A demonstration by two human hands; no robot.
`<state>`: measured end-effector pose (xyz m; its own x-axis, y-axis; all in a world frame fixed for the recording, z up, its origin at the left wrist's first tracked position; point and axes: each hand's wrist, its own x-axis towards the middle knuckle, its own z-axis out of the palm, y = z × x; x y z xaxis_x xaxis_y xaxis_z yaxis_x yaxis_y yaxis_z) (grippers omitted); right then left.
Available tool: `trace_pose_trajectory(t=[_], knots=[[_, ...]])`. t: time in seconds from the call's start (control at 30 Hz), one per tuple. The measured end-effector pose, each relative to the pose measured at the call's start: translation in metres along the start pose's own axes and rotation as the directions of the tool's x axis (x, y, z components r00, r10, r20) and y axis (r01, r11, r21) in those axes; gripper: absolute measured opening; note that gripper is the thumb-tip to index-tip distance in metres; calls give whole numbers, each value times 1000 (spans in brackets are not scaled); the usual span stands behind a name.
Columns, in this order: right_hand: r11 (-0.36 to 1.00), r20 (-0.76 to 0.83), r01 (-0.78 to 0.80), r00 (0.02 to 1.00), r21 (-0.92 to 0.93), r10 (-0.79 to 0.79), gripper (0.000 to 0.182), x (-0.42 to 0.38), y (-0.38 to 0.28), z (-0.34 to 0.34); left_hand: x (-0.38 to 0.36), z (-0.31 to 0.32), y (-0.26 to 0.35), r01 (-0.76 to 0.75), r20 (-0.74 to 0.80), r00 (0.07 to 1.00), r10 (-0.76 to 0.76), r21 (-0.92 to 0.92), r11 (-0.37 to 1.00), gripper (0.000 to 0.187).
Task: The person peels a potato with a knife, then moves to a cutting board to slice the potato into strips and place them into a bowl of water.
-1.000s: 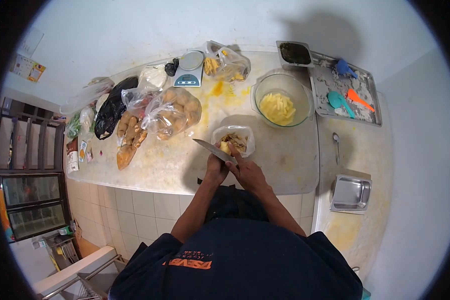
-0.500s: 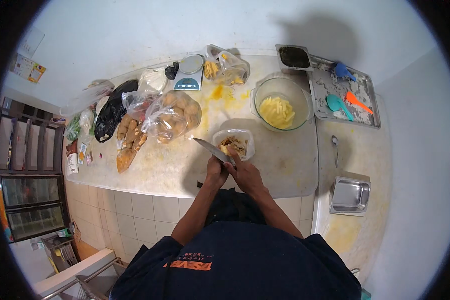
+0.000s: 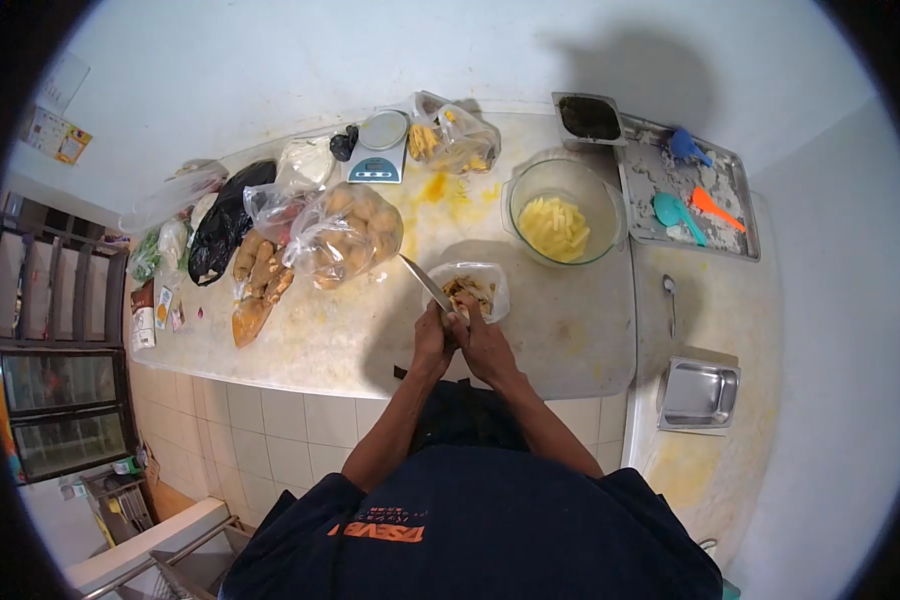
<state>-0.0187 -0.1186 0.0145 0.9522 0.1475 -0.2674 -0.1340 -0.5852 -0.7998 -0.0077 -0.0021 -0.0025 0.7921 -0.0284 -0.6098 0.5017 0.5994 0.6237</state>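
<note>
The long steel-bladed kitchen knife (image 3: pixel 425 282) lies slantwise, its tip pointing up and to the left toward the clear plastic bag of brown potatoes (image 3: pixel 345 232), its handle buried in the right hand (image 3: pixel 487 343), whose fingers are wrapped tight around it; the left hand (image 3: pixel 431 343) is curled closed about a small pale piece of potato (image 3: pixel 457 309), mostly hidden between the two hands. Both hands meet just at the near edge of the clear plastic tub of peelings (image 3: pixel 473 284) on the stained pale countertop (image 3: pixel 350 330); how the blade meets the piece is too small to make out.
</note>
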Motion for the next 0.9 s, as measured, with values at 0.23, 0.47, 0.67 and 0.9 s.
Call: trace_pose_trajectory(t=[0.23,0.47,0.67,0.9], knots=[[984,-12,-48,999,174,51,48,11,-8,-1,-2,3,-1,-62,78,995,53,107,992,40],[977,56,-65,997,203,54,44,6,-18,-18,10,-7,-4,-54,79,995,57,-48,997,44],[992,28,21,999,122,-25,51,0,-4,-12,15,-9,-3,-46,150,987,52,-46,998,46],[982,-9,-21,1000,187,23,49,5,0,-2,5,-2,-2,-74,115,991,67,56,996,46]])
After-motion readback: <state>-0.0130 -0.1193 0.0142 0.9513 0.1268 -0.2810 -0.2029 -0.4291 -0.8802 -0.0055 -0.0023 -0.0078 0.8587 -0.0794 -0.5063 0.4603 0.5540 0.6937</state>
